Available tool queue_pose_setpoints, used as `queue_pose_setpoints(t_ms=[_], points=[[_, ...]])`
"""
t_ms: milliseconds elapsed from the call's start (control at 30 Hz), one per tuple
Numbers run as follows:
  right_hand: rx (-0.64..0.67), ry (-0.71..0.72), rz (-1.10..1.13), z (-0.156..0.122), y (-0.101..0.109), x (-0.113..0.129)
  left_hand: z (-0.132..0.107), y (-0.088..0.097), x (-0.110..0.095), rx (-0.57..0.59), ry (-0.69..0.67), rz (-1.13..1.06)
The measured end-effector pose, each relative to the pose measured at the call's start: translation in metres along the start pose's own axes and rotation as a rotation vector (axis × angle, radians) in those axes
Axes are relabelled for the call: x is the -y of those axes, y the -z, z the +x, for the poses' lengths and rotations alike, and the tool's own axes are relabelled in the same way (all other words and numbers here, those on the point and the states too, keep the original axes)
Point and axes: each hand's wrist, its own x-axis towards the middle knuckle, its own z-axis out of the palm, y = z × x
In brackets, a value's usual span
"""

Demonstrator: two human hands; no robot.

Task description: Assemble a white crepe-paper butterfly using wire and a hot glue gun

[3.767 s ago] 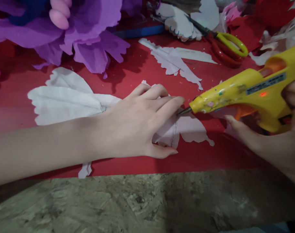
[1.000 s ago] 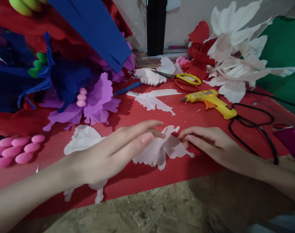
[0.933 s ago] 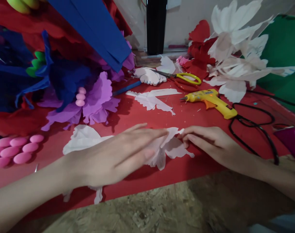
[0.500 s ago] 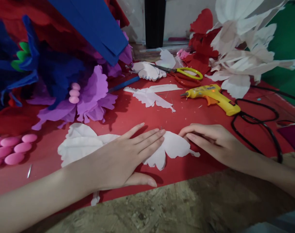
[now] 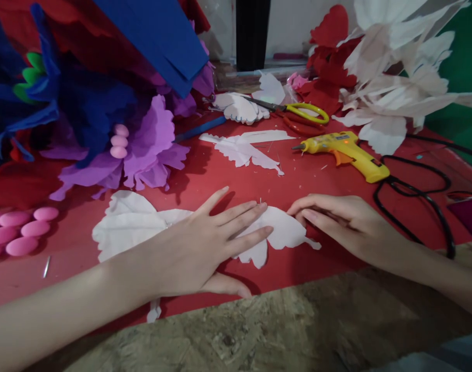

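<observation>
My left hand (image 5: 204, 243) lies flat and open, fingers spread, pressing on white paper petals (image 5: 133, 227) laid on the red sheet (image 5: 298, 181). Its fingertips rest on the rightmost white petal (image 5: 284, 232). My right hand (image 5: 342, 222) lies palm down at that petal's right edge, fingers stretched out and touching the paper. The yellow glue gun (image 5: 346, 152) lies on the red sheet beyond my right hand, nobody holding it.
Purple and blue paper flowers (image 5: 142, 139) crowd the back left, pink foam ovals (image 5: 20, 232) at the left edge. Yellow-handled scissors (image 5: 301, 111), more white cut petals (image 5: 241, 150), a black cord (image 5: 414, 191) and a large white paper flower (image 5: 398, 88) lie behind. Bare chipboard (image 5: 259, 330) runs along the front.
The glue gun went from my right hand onto the sheet. In the last second my left hand came down from hovering and flattened on the petal; my right hand stayed at its edge.
</observation>
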Motion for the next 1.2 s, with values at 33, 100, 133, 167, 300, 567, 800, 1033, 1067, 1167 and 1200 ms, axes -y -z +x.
queue_pose_setpoints(t_ms=[33, 100, 133, 167, 300, 567, 800, 1033, 1067, 1167, 1200], points=[[0.003, 0.001, 0.000, 0.000, 0.000, 0.000, 0.000, 0.000, 0.000, -0.006, -0.006, -0.002], [0.011, 0.001, -0.005, 0.000, 0.000, -0.001, 0.001, 0.002, 0.001, -0.012, -0.011, -0.024], [0.014, -0.001, -0.008, -0.001, 0.001, -0.001, 0.001, 0.003, 0.001, -0.014, -0.008, -0.042], [0.015, -0.002, -0.012, -0.001, 0.001, -0.001, 0.001, 0.005, 0.001, -0.015, -0.003, -0.062], [0.022, -0.002, -0.023, -0.001, 0.000, -0.002, -0.003, 0.008, 0.000, -0.005, 0.005, -0.115], [0.020, -0.014, -0.015, -0.001, 0.000, -0.003, -0.005, -0.001, 0.001, -0.009, -0.044, -0.089], [-0.056, 0.116, -0.109, -0.004, -0.002, -0.002, -0.003, 0.001, 0.001, -0.005, -0.090, -0.047], [-0.087, 0.610, -0.411, -0.003, -0.009, -0.005, -0.002, 0.006, 0.004, -0.047, -0.140, -0.112], [-0.067, 0.628, -0.429, -0.003, -0.010, -0.006, -0.002, 0.008, 0.004, -0.061, -0.143, -0.117], [-0.036, 0.635, -0.464, -0.004, -0.013, -0.009, -0.002, 0.011, 0.005, -0.085, -0.132, -0.124], [-0.035, 0.634, -0.476, -0.005, -0.013, -0.009, -0.002, 0.011, 0.005, -0.090, -0.123, -0.127]])
